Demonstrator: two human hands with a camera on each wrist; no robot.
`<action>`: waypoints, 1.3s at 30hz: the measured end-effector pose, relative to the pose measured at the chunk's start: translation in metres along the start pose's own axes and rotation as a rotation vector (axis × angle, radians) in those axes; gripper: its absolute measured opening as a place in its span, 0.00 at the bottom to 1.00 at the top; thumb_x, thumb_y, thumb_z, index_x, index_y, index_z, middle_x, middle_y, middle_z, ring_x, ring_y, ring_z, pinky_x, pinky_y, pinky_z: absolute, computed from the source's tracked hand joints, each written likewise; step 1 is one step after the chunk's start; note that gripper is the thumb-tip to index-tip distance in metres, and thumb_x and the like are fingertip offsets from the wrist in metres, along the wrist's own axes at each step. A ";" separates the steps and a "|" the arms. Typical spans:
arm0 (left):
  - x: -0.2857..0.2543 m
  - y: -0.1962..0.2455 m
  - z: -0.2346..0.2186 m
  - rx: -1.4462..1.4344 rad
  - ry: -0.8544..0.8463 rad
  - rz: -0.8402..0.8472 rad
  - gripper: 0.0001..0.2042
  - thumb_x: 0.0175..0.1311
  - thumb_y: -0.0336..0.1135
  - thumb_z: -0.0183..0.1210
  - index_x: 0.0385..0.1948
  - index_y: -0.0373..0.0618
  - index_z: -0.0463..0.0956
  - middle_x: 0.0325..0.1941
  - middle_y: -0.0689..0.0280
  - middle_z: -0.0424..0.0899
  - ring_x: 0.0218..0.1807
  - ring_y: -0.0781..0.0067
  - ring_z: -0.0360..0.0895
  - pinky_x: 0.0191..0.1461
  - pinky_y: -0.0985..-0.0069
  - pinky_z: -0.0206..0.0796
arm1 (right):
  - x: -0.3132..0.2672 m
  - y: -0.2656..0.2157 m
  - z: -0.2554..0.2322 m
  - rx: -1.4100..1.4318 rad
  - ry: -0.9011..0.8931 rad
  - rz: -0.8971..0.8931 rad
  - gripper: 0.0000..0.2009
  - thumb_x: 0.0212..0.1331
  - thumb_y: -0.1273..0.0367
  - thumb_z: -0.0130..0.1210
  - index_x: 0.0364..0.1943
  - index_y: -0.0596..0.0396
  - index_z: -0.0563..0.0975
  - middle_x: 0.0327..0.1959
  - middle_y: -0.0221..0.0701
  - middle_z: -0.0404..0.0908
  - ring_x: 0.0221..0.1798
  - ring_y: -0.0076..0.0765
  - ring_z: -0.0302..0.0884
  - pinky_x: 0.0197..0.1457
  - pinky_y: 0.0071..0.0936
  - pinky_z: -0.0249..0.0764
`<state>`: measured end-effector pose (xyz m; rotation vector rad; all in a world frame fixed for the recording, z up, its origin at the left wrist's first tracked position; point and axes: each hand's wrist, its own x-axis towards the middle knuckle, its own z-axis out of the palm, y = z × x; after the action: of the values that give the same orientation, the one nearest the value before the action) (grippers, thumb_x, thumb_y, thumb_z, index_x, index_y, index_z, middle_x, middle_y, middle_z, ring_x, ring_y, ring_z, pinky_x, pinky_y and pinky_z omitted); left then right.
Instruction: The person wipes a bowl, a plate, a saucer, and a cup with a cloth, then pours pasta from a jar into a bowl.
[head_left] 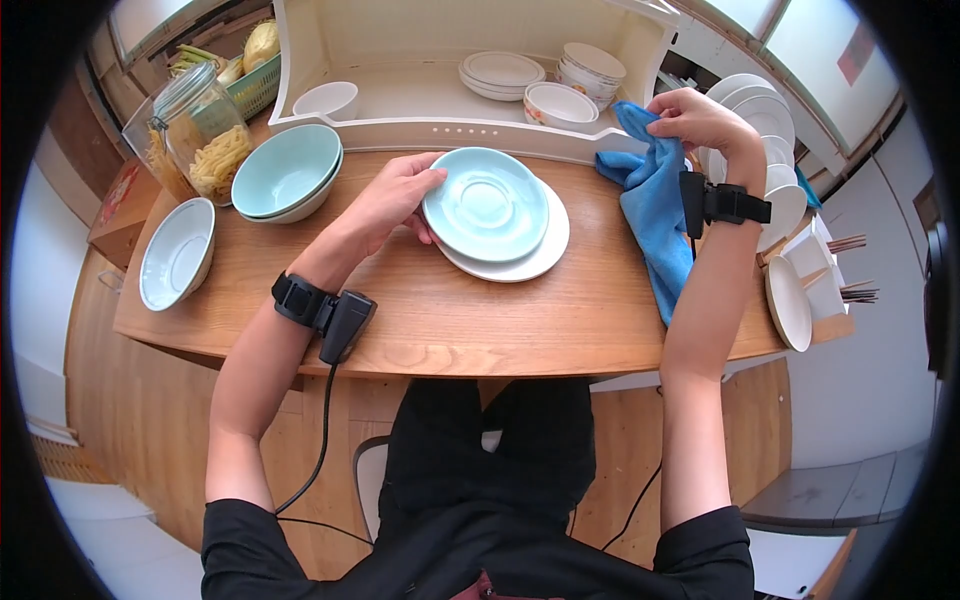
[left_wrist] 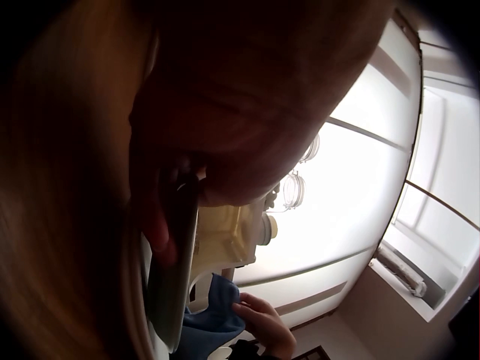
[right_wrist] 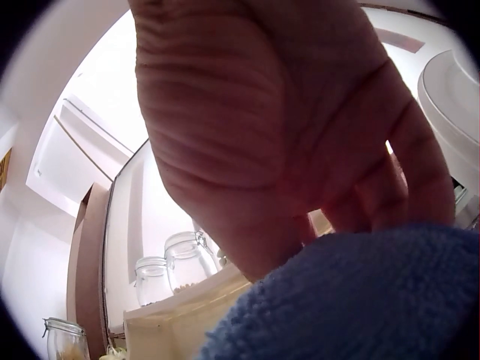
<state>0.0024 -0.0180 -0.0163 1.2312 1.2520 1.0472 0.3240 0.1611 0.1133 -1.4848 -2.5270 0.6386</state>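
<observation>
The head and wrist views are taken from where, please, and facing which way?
Head: worn on the head, facing forward and down at the table; arms, left hand, right hand and legs show.
Left wrist: on that wrist, facing past the left hand along the edge of the pale blue plate; the right hand also shows.
Right wrist: on that wrist, facing past the right hand to the blue cloth, glass jars behind.
Both wrist views share the blue cloth.

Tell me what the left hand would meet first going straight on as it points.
Holding the blue plate, the left hand would probably meet the shelf's front edge first, plate leading; heights are hard to judge, so it might clear it.
</observation>
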 end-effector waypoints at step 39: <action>-0.001 0.003 -0.002 0.147 0.091 0.042 0.23 0.57 0.23 0.44 0.57 0.30 0.65 0.50 0.54 0.77 0.26 0.79 0.77 0.24 0.84 0.73 | 0.037 -0.032 0.045 -0.102 -0.208 0.069 0.14 0.59 0.61 0.59 0.45 0.53 0.80 0.40 0.30 0.84 0.39 0.27 0.83 0.40 0.25 0.80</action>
<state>0.0003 -0.0190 -0.0130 1.3385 1.3993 1.0673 0.2649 0.1664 0.0834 -1.6243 -2.7094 0.7194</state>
